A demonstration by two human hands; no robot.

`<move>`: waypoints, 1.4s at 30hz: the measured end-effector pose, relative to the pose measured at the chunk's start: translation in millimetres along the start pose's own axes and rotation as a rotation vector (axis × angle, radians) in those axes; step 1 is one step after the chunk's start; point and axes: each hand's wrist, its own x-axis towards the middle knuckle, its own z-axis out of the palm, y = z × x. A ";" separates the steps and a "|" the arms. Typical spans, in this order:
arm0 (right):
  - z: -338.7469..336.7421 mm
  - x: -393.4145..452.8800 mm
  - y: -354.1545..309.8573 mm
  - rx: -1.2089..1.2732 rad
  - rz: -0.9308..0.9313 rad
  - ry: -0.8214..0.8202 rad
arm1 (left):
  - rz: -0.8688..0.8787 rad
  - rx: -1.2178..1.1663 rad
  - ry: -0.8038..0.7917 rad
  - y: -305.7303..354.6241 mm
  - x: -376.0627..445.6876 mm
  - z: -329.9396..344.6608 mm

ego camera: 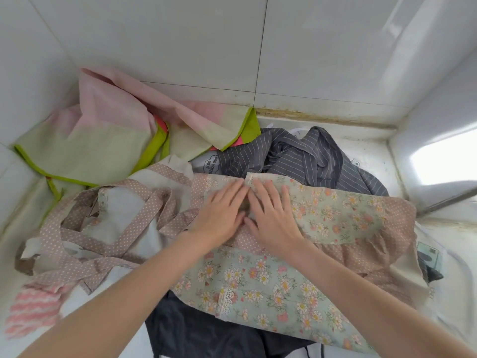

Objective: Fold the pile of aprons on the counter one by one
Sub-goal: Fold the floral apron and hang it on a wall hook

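Note:
A floral apron (pixel 330 218) with pale green flowered panels and brown dotted trim lies spread across the top of the pile, its dotted straps (pixel 124 228) tangled to the left. My left hand (pixel 219 218) and my right hand (pixel 273 218) lie flat side by side on its middle, fingers straight and pointing away from me, pressing the cloth down. A grey striped apron (pixel 309 156) is bunched behind it. A pink and light green apron (pixel 108 135) lies crumpled at the back left. Dark cloth (pixel 196 329) shows under the floral apron at the front.
White tiled walls (pixel 180 42) close the counter at the back and left. A pink and white striped cloth (pixel 33 308) lies at the front left. The white counter edge (pixel 366 151) runs at the right, beside a bright window sill (pixel 444 164).

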 end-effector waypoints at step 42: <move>-38.7 -103.7 146.5 0.038 0.421 -0.160 | 0.053 0.172 0.016 84.9 41.3 -8.3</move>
